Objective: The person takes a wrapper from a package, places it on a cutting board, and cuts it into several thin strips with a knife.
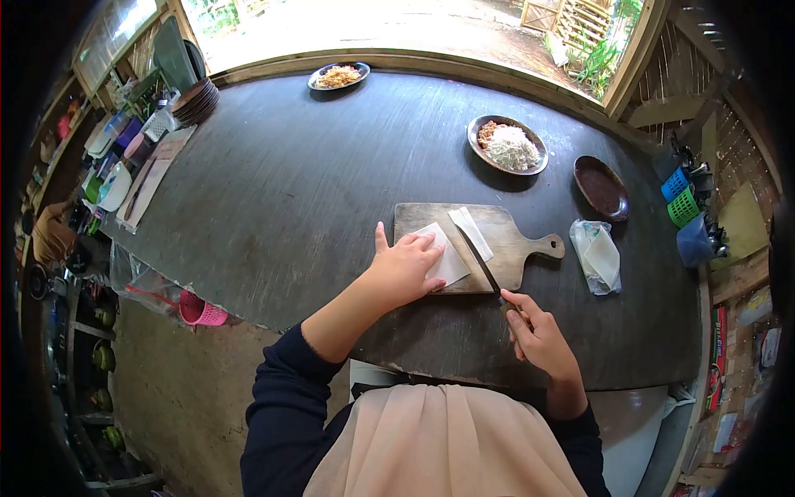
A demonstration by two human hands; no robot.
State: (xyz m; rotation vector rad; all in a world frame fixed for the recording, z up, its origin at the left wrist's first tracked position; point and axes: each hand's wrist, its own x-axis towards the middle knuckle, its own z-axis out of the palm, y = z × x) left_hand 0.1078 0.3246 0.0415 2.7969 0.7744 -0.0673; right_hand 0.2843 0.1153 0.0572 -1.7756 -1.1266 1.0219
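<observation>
A wooden cutting board with a handle lies on the dark table before me. My left hand rests flat, fingers spread, on a stack of thin white wrapper sheets. In my right hand is a knife, gripped by its handle. Its blade lies across the board, between the sheets and a cut white strip. To the right of the board sits a clear plastic bag with more white sheets.
Beyond the board stands a plate of white shreds and brown bits. An empty brown plate is at right, a plate of shredded food at the back. Stacked brown plates stand back left; utensil baskets line the right edge.
</observation>
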